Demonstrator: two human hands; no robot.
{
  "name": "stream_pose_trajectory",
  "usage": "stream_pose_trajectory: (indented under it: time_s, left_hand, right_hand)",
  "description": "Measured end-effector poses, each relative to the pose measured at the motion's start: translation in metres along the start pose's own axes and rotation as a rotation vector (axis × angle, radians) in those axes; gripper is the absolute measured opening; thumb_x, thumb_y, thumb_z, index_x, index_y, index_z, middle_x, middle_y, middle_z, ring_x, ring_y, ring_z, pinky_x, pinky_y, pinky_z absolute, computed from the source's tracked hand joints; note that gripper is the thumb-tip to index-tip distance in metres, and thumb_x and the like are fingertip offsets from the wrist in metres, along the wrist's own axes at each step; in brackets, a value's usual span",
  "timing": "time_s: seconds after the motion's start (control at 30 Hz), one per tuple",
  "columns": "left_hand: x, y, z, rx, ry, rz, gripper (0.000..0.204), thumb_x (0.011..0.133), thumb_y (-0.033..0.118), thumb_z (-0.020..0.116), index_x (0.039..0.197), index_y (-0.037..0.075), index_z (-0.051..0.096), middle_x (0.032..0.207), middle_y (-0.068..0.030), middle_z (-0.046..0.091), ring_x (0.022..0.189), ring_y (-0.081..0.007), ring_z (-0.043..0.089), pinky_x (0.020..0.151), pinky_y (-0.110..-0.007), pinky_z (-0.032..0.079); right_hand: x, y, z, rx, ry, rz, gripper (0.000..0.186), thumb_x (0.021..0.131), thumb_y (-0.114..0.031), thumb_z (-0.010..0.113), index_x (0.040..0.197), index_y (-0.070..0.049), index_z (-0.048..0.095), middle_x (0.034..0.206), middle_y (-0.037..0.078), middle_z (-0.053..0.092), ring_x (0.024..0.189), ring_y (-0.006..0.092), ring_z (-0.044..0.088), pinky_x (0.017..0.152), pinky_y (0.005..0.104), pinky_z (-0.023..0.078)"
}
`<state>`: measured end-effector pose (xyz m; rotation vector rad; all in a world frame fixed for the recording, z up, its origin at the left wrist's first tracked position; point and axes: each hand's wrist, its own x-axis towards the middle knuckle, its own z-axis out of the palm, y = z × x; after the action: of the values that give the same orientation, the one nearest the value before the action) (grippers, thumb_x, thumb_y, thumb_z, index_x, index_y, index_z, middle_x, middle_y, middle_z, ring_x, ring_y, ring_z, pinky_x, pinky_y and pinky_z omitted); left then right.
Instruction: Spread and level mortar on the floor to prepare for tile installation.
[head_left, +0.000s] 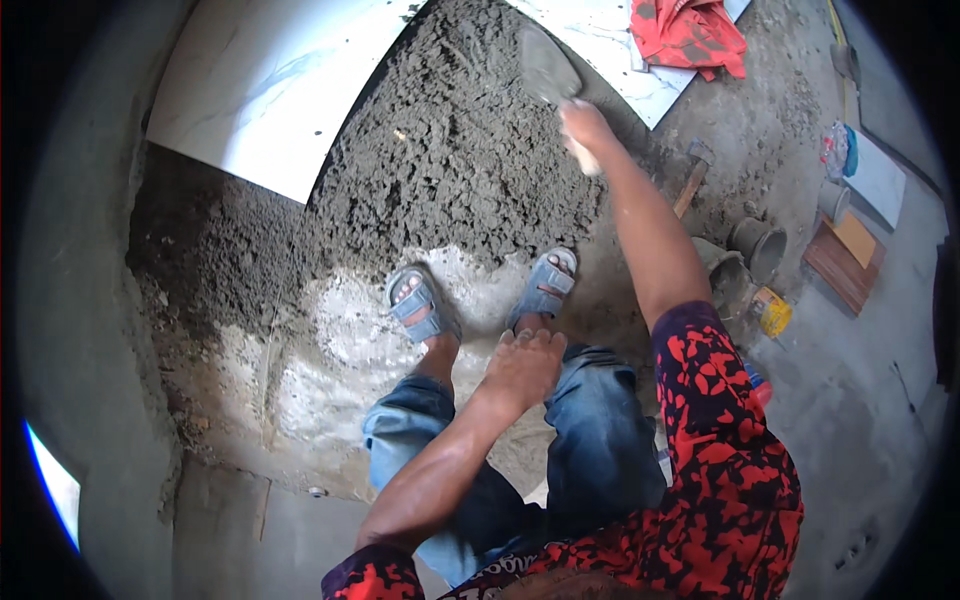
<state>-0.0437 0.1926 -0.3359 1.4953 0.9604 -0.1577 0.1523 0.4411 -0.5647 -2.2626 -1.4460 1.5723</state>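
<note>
My right hand (588,130) is closed around the handle of a trowel (549,68), reaching out to the far side. The trowel's mortar-smeared blade lies over rough grey mortar (440,140), close to the edge of a white marbled tile (590,40). On my right knee rests my left hand (524,368), holding nothing; its fingers drape over the jeans, with the tips partly hidden. A second marbled tile (260,90) borders the mortar on the left.
A red bag (688,38) sits on the right tile. Beyond my right arm are a hammer (690,185), mortar-stained containers (762,245), a yellow tub (771,312) and brown tile pieces (840,265). My sandalled feet (420,305) stand at the mortar's near edge. A wall (80,300) rises at left.
</note>
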Motion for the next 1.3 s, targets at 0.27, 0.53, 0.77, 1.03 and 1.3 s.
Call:
stream_pose_trajectory:
  time_s: [0.27,0.53,0.77,1.03,1.3]
  left_hand:
    - [0.002,-0.027,0.068,-0.137,0.179,-0.253,0.033,0.086,0.019,0.045,0.115,0.006,0.051,0.109,-0.0175,0.059,0.100,-0.0335,0.059,0.088,-0.044,0.045]
    - [0.005,-0.003,0.105,-0.205,0.105,-0.271,0.034,0.085,0.021,0.046,0.116,0.006,0.052,0.109,-0.0168,0.059,0.104,-0.0328,0.057,0.090,-0.043,0.044]
    - [0.025,0.022,0.150,-0.414,0.273,-0.264,0.038,0.085,0.022,0.048,0.120,0.006,0.049,0.113,-0.0189,0.056,0.107,-0.0348,0.054,0.092,-0.046,0.042]
    - [0.055,0.046,0.185,-0.666,0.061,-0.263,0.040,0.086,0.023,0.047,0.123,0.007,0.046,0.118,-0.0229,0.053,0.109,-0.0381,0.052,0.094,-0.048,0.040]
    - [0.069,0.035,0.202,-0.730,0.057,-0.323,0.045,0.086,0.022,0.047,0.129,0.008,0.043,0.123,-0.0226,0.051,0.115,-0.0383,0.048,0.098,-0.044,0.037]
  right_hand:
    - [-0.186,0.055,-0.009,-0.485,0.120,0.120,0.050,0.090,-0.041,0.041,0.116,0.000,0.048,0.112,0.027,0.055,0.103,0.0431,0.053,0.088,0.0469,0.042]
    - [-0.215,0.088,0.006,-0.726,-0.041,0.020,0.050,0.087,-0.046,0.047,0.112,-0.003,0.054,0.109,0.026,0.057,0.105,0.0445,0.051,0.088,0.0513,0.040]
    - [-0.209,0.160,0.048,-0.529,-0.030,-0.033,0.047,0.087,-0.045,0.049,0.107,-0.004,0.057,0.103,0.028,0.058,0.101,0.0446,0.052,0.084,0.0484,0.042]
    - [-0.166,0.077,0.061,-0.188,-0.333,0.104,0.042,0.087,-0.041,0.052,0.103,-0.002,0.057,0.075,0.016,0.063,0.058,0.0246,0.059,0.055,0.0379,0.048]
    - [-0.108,-0.024,-0.014,-0.167,-0.406,0.069,0.029,0.091,-0.032,0.051,0.100,-0.005,0.053,0.075,0.004,0.054,0.053,0.0098,0.050,0.044,0.0268,0.045]
